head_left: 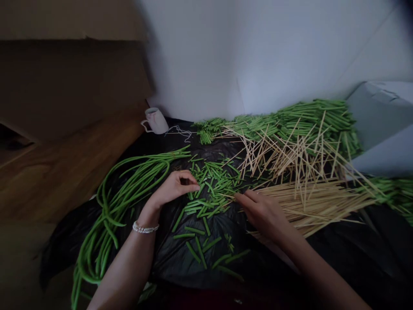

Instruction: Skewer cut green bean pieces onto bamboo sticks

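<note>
Cut long bean pieces (211,185) lie in a loose pile on black plastic sheeting (180,269). My left hand (176,187), with a beaded bracelet at the wrist, is at the pile's left edge. Its thumb and fingers are pinched together; whether a bean piece is between them I cannot make out. On the pile's right side, my right hand (261,209) is closed around what looks like a thin bamboo skewer (227,196), its pale tip pointing left over the beans. Bare bamboo skewers (316,202) lie in a heap just beyond that hand.
Whole long beans (109,206) curl at the left. Along the white wall (258,51), skewered bean bundles (309,120) are stacked with stick ends outward. A white mug (156,121) and white string (183,133) are at the back; a pale box (383,125) stands at right.
</note>
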A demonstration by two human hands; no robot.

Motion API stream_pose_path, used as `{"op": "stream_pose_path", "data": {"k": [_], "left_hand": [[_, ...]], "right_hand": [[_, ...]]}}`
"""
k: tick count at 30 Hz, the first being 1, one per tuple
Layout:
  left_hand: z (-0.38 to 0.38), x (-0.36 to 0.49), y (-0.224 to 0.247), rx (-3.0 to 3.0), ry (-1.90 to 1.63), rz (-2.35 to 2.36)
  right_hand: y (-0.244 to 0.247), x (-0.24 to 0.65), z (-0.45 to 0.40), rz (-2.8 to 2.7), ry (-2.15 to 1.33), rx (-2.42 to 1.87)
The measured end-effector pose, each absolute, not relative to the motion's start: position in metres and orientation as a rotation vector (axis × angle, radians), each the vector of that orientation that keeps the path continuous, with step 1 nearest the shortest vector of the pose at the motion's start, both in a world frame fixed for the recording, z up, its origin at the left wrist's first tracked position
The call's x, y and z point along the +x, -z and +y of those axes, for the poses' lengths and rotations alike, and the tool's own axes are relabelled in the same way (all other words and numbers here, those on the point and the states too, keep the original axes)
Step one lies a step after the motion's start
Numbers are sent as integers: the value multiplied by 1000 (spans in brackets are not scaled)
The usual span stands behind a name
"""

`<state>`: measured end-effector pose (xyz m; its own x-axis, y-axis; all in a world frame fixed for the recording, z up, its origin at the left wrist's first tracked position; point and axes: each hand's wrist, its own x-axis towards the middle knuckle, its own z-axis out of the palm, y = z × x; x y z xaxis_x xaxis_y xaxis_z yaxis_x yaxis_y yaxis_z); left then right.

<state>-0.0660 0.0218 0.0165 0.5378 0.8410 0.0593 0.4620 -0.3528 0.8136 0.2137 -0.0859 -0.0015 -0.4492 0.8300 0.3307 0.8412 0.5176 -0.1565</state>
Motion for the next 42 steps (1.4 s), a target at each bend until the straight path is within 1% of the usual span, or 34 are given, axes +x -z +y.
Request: {"op": "stream_pose_path", "data": {"k": [3, 6, 10, 12, 15, 19, 22, 25, 31, 42], "left_hand": [[16, -58, -15, 2113, -451, 880], [12, -52, -11, 2284, -316, 830], [10, -49, -8, 2383, -268, 836], [9, -47, -9, 2361, -310, 844], [7, -40, -8, 2180, -488, 909], [2, -26, 0, 1591, -755, 951], [-1, -19, 6, 1187, -830, 873], [-3, -17, 6, 962, -849, 842], [-4, -17, 5, 887, -844, 834], [-5, -15, 5, 980, -843, 814]], "right_hand": [[3, 213, -85, -2347, 42, -1352], [6, 213, -83, -2291, 2, -1310], [7, 213, -81, -2257, -19, -1247], [8, 212, -82, -2261, 45, -1241], [10, 211, -84, -2272, 223, -1264], [13, 208, -88, -2249, 416, -1274], [13, 207, -90, -2235, 463, -1253], [11, 206, -92, -2214, 488, -1249], [10, 205, -91, -2202, 509, -1272], [8, 203, -92, -2258, 457, -1298]]}}
